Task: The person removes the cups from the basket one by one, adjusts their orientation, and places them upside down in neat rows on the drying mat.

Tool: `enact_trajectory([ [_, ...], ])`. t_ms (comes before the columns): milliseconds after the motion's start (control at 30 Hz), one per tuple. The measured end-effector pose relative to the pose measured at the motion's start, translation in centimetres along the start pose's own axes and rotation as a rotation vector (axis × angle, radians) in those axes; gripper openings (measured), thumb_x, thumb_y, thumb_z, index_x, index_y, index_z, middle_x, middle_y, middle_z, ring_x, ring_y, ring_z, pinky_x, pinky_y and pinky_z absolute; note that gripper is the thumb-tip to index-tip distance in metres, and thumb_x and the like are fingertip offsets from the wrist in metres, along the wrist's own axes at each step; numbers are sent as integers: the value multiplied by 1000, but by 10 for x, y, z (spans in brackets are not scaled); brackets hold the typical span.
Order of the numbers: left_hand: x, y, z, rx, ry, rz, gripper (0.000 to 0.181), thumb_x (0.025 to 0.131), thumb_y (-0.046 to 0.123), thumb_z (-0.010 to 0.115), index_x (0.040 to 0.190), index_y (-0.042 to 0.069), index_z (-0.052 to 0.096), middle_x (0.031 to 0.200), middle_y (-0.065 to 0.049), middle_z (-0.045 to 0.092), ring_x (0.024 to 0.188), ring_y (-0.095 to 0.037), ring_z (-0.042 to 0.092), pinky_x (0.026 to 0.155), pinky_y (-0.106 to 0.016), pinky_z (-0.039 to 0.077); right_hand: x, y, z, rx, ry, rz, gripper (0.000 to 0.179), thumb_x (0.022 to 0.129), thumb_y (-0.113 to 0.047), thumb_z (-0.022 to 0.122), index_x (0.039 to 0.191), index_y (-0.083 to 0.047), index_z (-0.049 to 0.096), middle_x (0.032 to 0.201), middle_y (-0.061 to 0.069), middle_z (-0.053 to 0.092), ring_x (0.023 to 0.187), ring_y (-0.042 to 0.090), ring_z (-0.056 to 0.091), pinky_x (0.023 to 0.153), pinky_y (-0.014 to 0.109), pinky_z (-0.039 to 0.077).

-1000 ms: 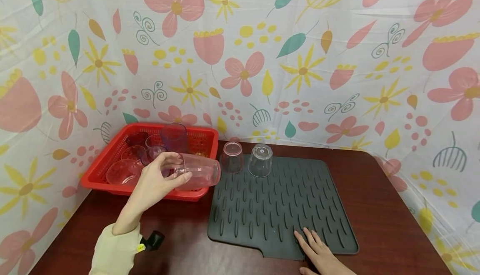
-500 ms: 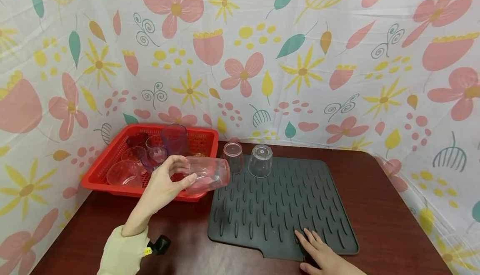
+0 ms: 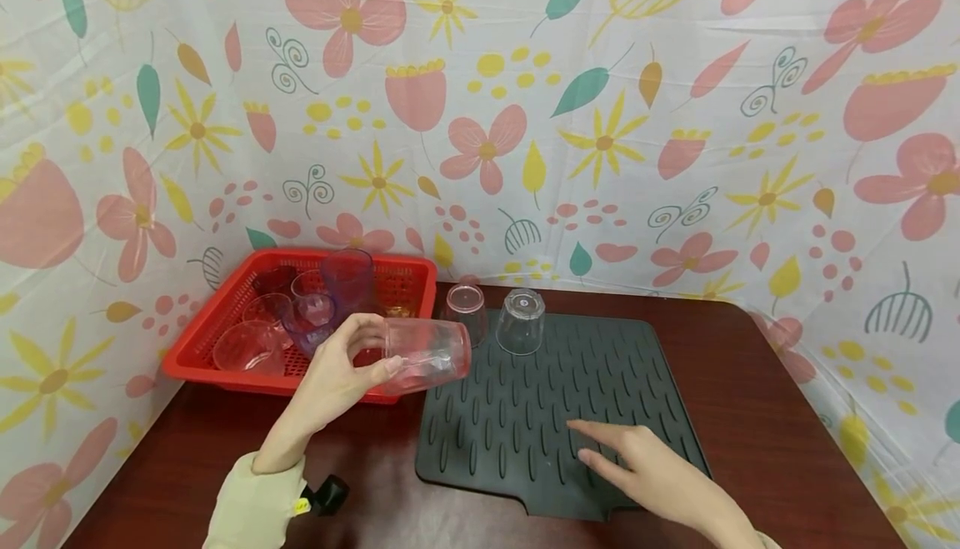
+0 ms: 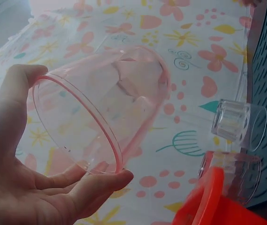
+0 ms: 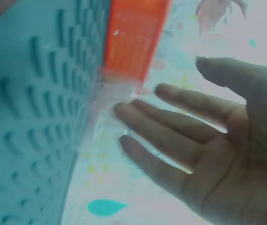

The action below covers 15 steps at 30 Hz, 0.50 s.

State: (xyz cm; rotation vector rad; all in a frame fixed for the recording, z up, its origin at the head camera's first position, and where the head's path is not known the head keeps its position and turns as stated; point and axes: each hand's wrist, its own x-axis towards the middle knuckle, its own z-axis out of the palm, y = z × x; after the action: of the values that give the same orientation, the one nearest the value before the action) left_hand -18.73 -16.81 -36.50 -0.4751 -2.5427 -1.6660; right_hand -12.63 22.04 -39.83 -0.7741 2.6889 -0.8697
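My left hand [image 3: 341, 370] holds a clear pink-tinted plastic cup [image 3: 427, 353] by its rim, fingers and thumb on opposite sides. The cup lies sideways in the air, its base toward the right, over the gap between the red basket [image 3: 273, 380] and the dark grey drying mat [image 3: 555, 416]. In the left wrist view the open mouth of the cup [image 4: 100, 103] faces the palm. My right hand [image 3: 652, 470] hovers above the front right of the mat with fingers extended, holding nothing. In the right wrist view that hand [image 5: 208, 140] shows spread fingers.
Two upside-down glasses stand at the mat's back left: a pinkish glass [image 3: 467, 316] and a clear glass [image 3: 521, 321]. Several cups, including a purple cup [image 3: 349, 278], sit in the basket. A floral curtain [image 3: 480, 116] hangs behind the brown table [image 3: 780, 449].
My left hand has carried the pink cup rightward, from over the basket toward the mat. My right hand has lifted off the mat's front edge and moved forward over it.
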Motion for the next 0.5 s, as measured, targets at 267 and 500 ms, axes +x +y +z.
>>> enact_trajectory([
  [267, 2, 0, 15, -172, -77, 59, 53, 84, 17, 74, 126, 5, 44, 123, -18, 58, 115, -33, 55, 89, -32, 55, 32, -30, 1, 155, 265, -107, 38, 97, -29, 58, 134, -21, 55, 116, -2, 68, 97, 7, 67, 76, 25, 56],
  [500, 1, 1, 23, -186, -106, 77, 56, 83, 19, 75, 127, 6, 43, 123, -17, 57, 116, -32, 55, 90, -34, 54, 56, -45, 12, 402, 274, -186, 69, 91, -20, 67, 149, -28, 32, 141, 2, 45, 128, 26, 51, 94, 30, 52],
])
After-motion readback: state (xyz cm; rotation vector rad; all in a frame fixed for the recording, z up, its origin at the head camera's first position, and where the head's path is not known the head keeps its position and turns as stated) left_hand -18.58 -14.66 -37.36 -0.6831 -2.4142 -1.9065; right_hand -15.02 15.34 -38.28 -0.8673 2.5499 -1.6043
